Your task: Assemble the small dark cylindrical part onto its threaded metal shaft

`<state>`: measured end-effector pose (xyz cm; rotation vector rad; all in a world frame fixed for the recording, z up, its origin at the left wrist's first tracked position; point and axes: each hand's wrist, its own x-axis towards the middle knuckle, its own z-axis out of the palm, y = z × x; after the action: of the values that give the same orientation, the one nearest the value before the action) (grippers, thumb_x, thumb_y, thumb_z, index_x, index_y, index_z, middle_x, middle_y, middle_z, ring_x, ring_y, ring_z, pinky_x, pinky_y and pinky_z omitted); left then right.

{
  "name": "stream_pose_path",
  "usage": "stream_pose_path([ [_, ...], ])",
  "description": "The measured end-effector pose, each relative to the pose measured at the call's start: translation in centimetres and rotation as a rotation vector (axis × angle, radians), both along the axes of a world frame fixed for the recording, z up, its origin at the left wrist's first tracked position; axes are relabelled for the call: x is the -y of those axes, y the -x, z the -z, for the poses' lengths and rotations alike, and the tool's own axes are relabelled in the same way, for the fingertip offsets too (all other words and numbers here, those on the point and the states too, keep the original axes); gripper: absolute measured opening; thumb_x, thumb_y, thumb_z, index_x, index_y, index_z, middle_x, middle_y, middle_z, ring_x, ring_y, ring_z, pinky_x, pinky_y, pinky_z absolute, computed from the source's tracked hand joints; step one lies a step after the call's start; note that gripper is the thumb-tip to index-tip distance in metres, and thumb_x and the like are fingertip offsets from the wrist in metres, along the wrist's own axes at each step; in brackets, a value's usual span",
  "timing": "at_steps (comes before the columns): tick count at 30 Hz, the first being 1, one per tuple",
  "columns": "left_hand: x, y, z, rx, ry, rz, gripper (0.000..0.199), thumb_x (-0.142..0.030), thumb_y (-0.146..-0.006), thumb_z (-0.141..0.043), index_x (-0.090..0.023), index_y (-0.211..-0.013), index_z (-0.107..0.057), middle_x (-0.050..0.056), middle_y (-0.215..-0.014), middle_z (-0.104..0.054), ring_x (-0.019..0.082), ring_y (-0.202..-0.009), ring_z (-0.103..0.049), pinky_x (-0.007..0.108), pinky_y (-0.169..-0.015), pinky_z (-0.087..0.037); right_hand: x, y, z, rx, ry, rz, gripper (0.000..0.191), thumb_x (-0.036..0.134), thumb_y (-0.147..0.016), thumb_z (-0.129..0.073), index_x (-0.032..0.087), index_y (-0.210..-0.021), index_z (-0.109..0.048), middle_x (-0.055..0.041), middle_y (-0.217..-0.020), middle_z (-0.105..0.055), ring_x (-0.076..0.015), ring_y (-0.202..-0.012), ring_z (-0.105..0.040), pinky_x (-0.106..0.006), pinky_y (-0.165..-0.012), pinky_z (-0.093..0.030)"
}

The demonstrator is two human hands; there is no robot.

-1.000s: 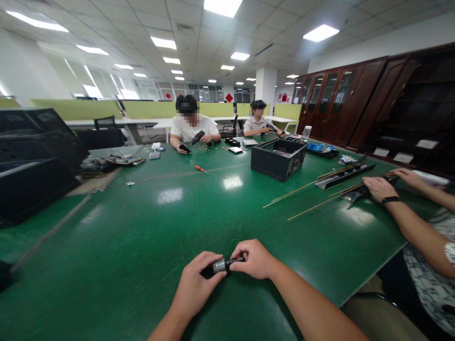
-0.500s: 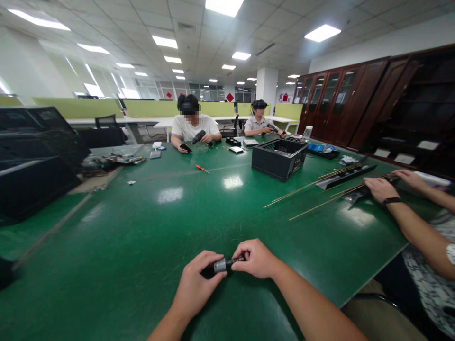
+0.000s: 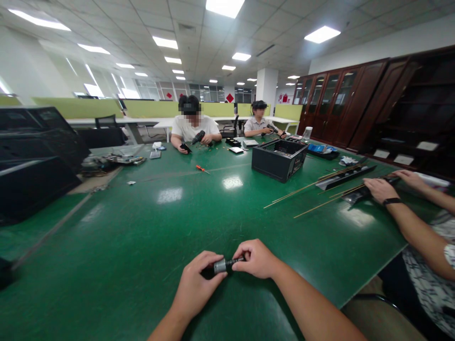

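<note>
Between my two hands, just above the green table, lies a small silver cylinder with a dark, ridged shaft [image 3: 220, 266]; its exact kind is not clear. My left hand [image 3: 197, 279] is closed round the silver body, thumb below and fingers above. At the other end, my right hand [image 3: 256, 259] pinches the dark shaft between thumb and fingertips. My fingers hide both ends of the part. It lies nearly level, its shaft pointing right.
Ahead on the green table [image 3: 142, 237] are an orange screwdriver [image 3: 201, 168] and an open black computer case [image 3: 272, 163]. Thin sticks [image 3: 316, 208] reach in from the right, by a co-worker's hands [image 3: 382, 189]. Two people sit opposite, one holding a drill [image 3: 198, 137]. Dark equipment [image 3: 31, 180] stands left.
My hands and the cylinder have barely moved. On the right, the nearest thin stick by the co-worker's hands has shifted slightly to the right.
</note>
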<state>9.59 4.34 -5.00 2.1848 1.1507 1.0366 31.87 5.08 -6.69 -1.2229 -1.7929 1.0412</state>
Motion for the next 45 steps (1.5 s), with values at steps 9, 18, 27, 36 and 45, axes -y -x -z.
stream_pose_path([
  [9,-0.03,0.06,0.35,0.0,0.005,0.001,0.022,-0.024,-0.076,-0.074,-0.023,-0.098,-0.072,0.004,-0.092,-0.07,0.02,-0.082,-0.067,0.029,-0.073,-0.054,-0.06,-0.03,0.17,0.021,-0.014,-0.001,0.018,0.028,-0.067,-0.081,0.016,-0.08,-0.076,0.0062,-0.052,-0.051,-0.0082,-0.049,-0.035,-0.022,-0.05,-0.026],
  [18,0.03,0.08,0.16,0.008,0.006,0.001,0.022,-0.023,-0.076,-0.073,-0.023,-0.098,-0.072,0.004,-0.093,-0.07,0.02,-0.083,-0.067,0.03,-0.074,-0.054,0.14,-0.07,-0.01,0.008,-0.02,0.01,0.018,0.027,-0.067,-0.081,0.016,-0.079,-0.075,0.006,-0.053,-0.051,-0.0079,-0.049,-0.036,-0.022,-0.05,-0.027],
  [27,0.02,0.06,0.05,0.014,0.008,0.007,0.022,-0.022,-0.077,-0.074,-0.025,-0.099,-0.072,0.002,-0.093,-0.069,0.019,-0.083,-0.066,0.029,-0.075,-0.052,0.17,-0.16,-0.11,-0.005,-0.035,0.013,0.016,0.025,-0.068,-0.08,0.015,-0.079,-0.075,0.0055,-0.053,-0.052,-0.008,-0.049,-0.039,-0.021,-0.05,-0.029],
  [36,0.0,0.32,0.36,0.022,0.006,0.006,0.024,-0.021,-0.076,-0.076,-0.025,-0.1,-0.072,0.002,-0.095,-0.069,0.019,-0.085,-0.066,0.029,-0.077,-0.052,0.25,-0.31,-0.13,-0.04,-0.046,0.013,0.015,0.023,-0.067,-0.08,0.015,-0.079,-0.075,0.0041,-0.057,-0.057,-0.0078,-0.049,-0.043,-0.021,-0.05,-0.031],
  [45,-0.05,0.36,0.57,0.029,0.007,0.008,0.025,-0.021,-0.076,-0.075,-0.026,-0.1,-0.072,0.001,-0.095,-0.069,0.018,-0.084,-0.066,0.028,-0.076,-0.052,0.17,-0.41,-0.1,-0.051,-0.063,0.014,0.014,0.022,-0.066,-0.08,0.015,-0.077,-0.075,0.0039,-0.057,-0.057,-0.0079,-0.048,-0.044,-0.02,-0.05,-0.032],
])
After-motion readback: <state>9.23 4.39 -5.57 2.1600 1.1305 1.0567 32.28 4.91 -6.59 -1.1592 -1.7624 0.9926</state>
